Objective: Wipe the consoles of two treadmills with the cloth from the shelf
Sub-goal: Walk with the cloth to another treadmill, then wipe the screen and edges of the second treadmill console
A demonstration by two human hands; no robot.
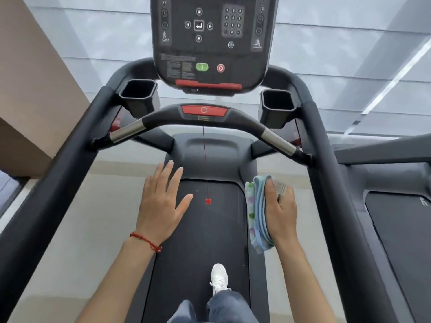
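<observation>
Right hand (281, 213) gripping folded cloth (256, 213); left hand (162, 203) open, empty. Raise cloth flat onto treadmill console (210, 43), avoid green start button (202, 67).

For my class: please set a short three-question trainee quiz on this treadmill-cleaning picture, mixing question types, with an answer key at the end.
1. Multiple choice: the cloth is held by A) the left hand, B) the right hand, C) neither hand.
2. True or false: the cloth is touching the console.
3. Fill in: the small red clip hangs on a cord below the ______.

Key
1. B: the right hand grips the folded cloth; the left hand is open and holds nothing.
2. False: the cloth is held low, over the belt, well short of the console.
3. Front handlebar, under its red stop button.
</observation>
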